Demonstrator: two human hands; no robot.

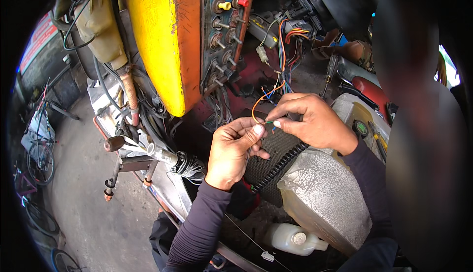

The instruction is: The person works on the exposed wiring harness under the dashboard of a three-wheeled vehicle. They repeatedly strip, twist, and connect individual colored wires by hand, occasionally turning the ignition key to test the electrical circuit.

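My left hand [232, 146] pinches thin wires between thumb and forefinger, near the middle of the view. An orange wire [254, 106] arches down into that pinch from a loose bundle of coloured wires [286, 70] hanging above. Close on the right, my right hand [311, 123] is closed, thumb against forefinger, on a short green wire [269, 122]. The fingertips of both hands nearly meet. Whether the orange and green wires are joined is hidden by the fingers. Blue wire ends [268, 93] stick out just above the hands.
A yellow and orange cabinet [156, 40] with a toggle switch panel [224, 35] rises ahead. Below right are a cracked seat [325, 188], a black coiled cable [278, 166] and a white plastic jug [298, 240]. A lever with a brown knob [114, 144] stands left. Bicycles [42, 158] are farther left.
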